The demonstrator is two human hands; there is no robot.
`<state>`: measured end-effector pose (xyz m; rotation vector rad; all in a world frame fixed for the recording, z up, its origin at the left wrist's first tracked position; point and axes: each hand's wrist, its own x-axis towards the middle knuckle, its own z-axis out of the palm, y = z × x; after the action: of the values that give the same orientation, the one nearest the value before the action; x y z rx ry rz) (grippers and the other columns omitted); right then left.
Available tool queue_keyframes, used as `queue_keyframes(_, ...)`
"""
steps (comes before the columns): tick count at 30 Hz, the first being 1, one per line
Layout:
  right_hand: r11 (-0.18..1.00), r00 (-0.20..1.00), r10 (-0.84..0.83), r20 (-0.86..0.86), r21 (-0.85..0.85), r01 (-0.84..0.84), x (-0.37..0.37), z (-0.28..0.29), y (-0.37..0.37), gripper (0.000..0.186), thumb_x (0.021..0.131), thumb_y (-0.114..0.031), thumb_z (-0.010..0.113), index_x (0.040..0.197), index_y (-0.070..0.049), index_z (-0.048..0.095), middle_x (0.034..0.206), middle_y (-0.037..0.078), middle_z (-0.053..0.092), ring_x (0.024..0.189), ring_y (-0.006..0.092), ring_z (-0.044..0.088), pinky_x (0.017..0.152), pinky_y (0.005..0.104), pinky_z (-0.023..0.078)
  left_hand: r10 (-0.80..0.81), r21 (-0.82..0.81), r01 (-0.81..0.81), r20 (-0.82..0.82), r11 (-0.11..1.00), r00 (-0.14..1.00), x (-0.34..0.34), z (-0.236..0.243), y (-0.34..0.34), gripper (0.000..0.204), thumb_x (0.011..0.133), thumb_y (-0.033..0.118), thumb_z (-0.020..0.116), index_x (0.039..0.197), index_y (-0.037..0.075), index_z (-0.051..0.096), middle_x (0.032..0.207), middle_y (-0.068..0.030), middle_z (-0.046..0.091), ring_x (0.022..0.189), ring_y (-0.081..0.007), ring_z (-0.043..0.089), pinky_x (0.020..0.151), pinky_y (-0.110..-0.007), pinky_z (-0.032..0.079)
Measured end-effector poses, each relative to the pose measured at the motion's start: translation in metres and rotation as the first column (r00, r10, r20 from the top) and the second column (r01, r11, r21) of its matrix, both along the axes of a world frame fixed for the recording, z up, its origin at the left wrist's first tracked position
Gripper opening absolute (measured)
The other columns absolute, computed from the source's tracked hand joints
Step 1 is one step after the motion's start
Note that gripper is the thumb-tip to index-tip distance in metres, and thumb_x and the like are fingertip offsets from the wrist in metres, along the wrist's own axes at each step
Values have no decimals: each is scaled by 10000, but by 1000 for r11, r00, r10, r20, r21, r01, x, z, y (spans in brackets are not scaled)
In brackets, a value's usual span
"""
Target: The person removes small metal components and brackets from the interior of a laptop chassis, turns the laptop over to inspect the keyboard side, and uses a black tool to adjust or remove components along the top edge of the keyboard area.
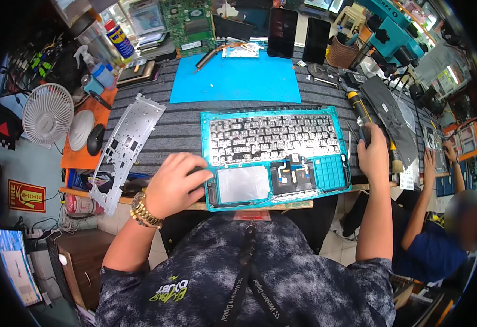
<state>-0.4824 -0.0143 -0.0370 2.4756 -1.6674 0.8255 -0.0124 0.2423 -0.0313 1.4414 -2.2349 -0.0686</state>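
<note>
The teal laptop case, its keyboard section facing up, lies right in front of me on the grey striped desk, its near edge close to the desk's edge.

My left grip is narrow, fingers curled at the case's left side, between 8 and 9 o'clock from its middle; I cannot tell whether I pinch anything there. My right grip is at 3 o'clock, just beyond the case, fingers bent at the lower end of a yellow-and-black tool; how firmly they close on it, I cannot tell.

From the case, a silver perforated plate lies at 9 o'clock, slanted and apart from it. A bright blue mat is at 11, with a pen-like tool on its far part. A dark flat panel tilts between 2 and 3, past the yellow-and-black tool. At 4 o'clock sits a co-worker in dark blue.
</note>
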Motion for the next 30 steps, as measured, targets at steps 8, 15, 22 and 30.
queue_keyframes(8, 990, 906, -13, 422, 136, -49, -5, -13, 49, 297, 1043, -40, 812, 1333, -8, 758, 997, 43, 681, 801, 116, 579, 724, 295, 504, -47, -135, 46, -7, 990, 999, 6, -8, 2, 280, 831, 62, 894, 1090, 72, 789, 1200, -67, 774, 1149, -298, 757, 1001, -469, 596)
queue_keyframes(15, 881, 884, -73, 462, 445, -160, 9, -10, 94, 285, 1085, -58, 791, 1352, 23, 741, 937, -1, 664, 733, 64, 554, 648, 277, 462, 24, -162, -29, -36, 986, 999, 17, -11, 16, 301, 829, 39, 874, 1120, 51, 799, 1216, -89, 797, 1128, -316, 783, 991, -476, 612)
queue_keyframes(22, 788, 795, -51, 605, 513, -340, 30, -3, 98, 364, 1123, -49, 765, 1469, 36, 690, 964, 20, 697, 807, 59, 602, 706, 269, 476, 125, -188, -141, -94, 972, 988, 40, -5, 22, 305, 837, -17, 849, 1135, 39, 813, 1246, -112, 837, 1150, -336, 803, 1001, -465, 616)
queue_keyframes(30, 714, 629, -58, 775, 473, -517, 50, 23, 84, 351, 1188, -107, 672, 1496, 61, 667, 1034, 20, 737, 900, 58, 644, 782, 245, 496, 188, -218, -232, -207, 948, 960, 61, 8, 8, 347, 858, -105, 824, 1183, 17, 809, 1264, -150, 854, 1165, -364, 812, 998, -463, 633)
